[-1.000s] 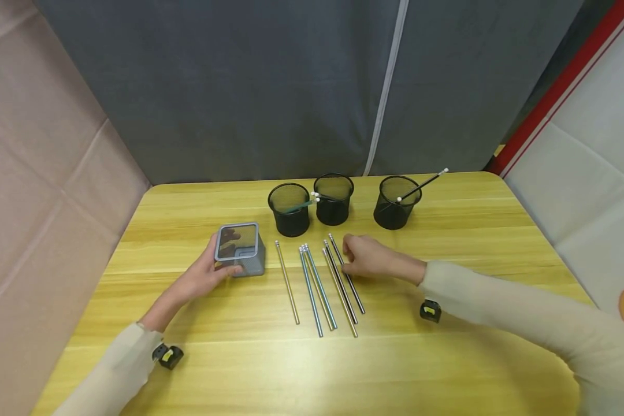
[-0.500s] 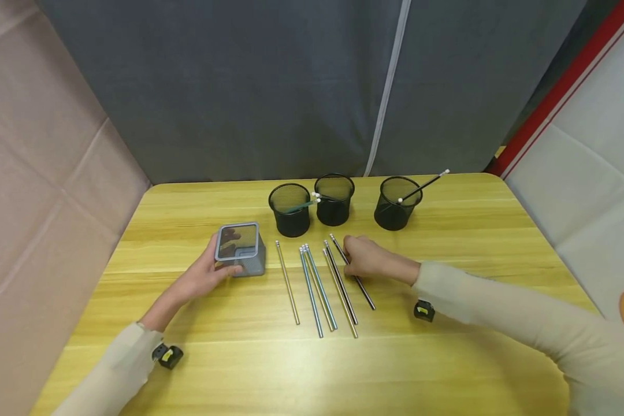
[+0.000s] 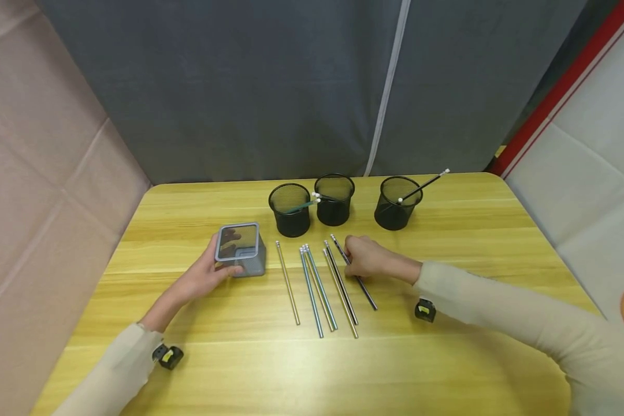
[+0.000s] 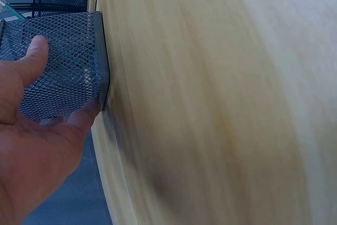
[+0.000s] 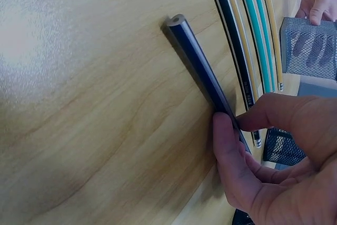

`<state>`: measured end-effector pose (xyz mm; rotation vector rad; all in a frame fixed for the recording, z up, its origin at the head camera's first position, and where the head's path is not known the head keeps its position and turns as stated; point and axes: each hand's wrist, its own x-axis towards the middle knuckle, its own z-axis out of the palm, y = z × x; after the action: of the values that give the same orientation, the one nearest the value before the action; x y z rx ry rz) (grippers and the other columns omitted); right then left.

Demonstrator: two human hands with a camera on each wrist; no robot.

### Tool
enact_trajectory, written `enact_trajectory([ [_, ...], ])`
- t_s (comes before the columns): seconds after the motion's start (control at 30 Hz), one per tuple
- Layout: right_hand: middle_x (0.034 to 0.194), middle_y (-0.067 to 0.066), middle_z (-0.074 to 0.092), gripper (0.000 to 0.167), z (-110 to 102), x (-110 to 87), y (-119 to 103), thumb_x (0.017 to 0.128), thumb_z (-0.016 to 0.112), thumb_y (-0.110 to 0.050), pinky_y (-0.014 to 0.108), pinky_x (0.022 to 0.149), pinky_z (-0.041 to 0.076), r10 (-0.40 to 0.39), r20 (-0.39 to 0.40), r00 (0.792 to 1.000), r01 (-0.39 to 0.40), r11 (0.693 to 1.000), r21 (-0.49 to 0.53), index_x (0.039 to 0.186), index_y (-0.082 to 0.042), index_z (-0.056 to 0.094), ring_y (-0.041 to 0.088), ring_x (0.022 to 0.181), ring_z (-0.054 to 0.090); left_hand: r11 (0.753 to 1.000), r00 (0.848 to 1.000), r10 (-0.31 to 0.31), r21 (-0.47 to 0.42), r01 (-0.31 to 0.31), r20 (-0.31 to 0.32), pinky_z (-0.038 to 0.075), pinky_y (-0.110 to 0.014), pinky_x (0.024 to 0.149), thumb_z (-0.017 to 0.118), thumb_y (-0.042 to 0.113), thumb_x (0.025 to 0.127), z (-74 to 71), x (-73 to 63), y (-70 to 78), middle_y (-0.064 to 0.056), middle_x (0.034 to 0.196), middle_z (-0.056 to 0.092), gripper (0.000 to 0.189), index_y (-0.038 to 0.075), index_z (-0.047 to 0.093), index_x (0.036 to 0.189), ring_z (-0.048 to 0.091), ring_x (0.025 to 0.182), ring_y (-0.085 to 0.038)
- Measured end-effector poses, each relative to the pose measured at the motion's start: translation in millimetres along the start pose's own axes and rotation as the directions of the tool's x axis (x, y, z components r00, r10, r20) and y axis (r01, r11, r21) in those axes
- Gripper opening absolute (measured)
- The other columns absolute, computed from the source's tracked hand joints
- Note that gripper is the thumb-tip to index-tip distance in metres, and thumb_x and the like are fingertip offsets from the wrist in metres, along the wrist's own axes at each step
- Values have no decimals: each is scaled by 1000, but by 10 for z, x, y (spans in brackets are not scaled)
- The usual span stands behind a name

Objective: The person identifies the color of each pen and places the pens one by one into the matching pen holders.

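My right hand [image 3: 370, 257] pinches a black pencil [image 3: 367, 293] between thumb and fingers, nearer its eraser end. In the right wrist view, the blunt, unsharpened end of that pencil [image 5: 196, 59] lies close over the wood with a narrow shadow beside it. Left of it are another black pencil [image 3: 346, 292], a gold pencil [image 3: 347, 316], blue-green pencils [image 3: 312, 296] and more gold ones, roughly side by side. My left hand [image 3: 204, 276] grips a grey square mesh pencil holder [image 3: 253, 267], thumb on the near face; in the left wrist view fingers reach under the mesh holder's side [image 4: 63, 77].
Three round black mesh cups stand at the back: the left cup [image 3: 292, 224] and middle cup [image 3: 333, 215] each have a pencil leaning in them, and the right cup [image 3: 392, 216] has black pencils with white erasers. A grey curtain [image 3: 239, 104] hangs behind the table.
The black pencil in my right hand has swung its near end to the right, away from the other pencils. My right forearm shifted slightly left. The left hand and square holder stayed put.
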<state>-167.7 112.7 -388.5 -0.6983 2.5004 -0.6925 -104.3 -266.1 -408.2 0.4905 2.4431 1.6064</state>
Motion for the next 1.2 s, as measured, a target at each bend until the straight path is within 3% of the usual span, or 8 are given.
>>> enact_trajectory([
  [0.33, 69, 3, 63, 20, -4, -3, -10, 84, 72, 0, 26, 51, 50, 20, 18, 1000, -20, 1000, 17, 96, 0, 57, 14, 47, 59, 1000, 1000, -15, 6, 15, -4, 32, -58, 112, 65, -5, 97, -9, 1, -20, -28, 155, 29, 83, 6, 11, 159, 31, 141, -47],
  [0.8, 73, 4, 61, 24, -38, -29, -2, 81, 72, 3, 25, 45, 51, 6, -11, 1000, -6, 998, 66, 99, 2, 57, 13, 45, 58, 1000, 1000, -20, -10, 20, 0, 32, -58, 112, 63, -6, 97, -4, 2, -20, -28, 155, 29, 83, 7, 10, 159, 32, 141, -46],
  [1.2, 73, 2, 56, 24, -116, -22, 28, 77, 70, 2, 29, 58, 49, -80, -67, 995, 82, 996, 32, 96, 2, 55, 12, 55, 53, 1000, 1000, -8, -3, 8, 2, 33, -60, 111, 63, -5, 97, -7, -2, -12, -30, 155, 28, 83, 7, 9, 159, 31, 141, -49],
])
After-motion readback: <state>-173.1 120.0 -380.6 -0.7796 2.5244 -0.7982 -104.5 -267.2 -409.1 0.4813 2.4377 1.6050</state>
